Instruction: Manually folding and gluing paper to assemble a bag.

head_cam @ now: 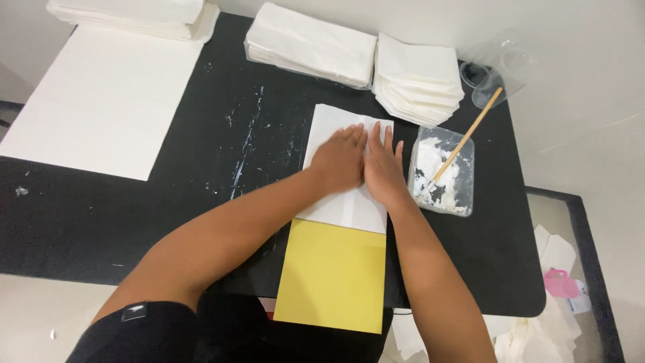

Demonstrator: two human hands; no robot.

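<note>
Centrally, black worktop [201,202] fills most of frame. Large white sheet [107,101] upper left, w/ stack of white paper [134,13] at its top edge. Yellow card [332,275] at lower centre, overhanging worktop edge. Folded white paper [349,202] just above it, touching. Left hand [339,158] & right hand [383,168] side by side, both flat, fingers extended, pressing on the folded paper; nothing gripped. Clear paste tray [443,171] w/ wooden stick [467,134] just right of hands.
</note>
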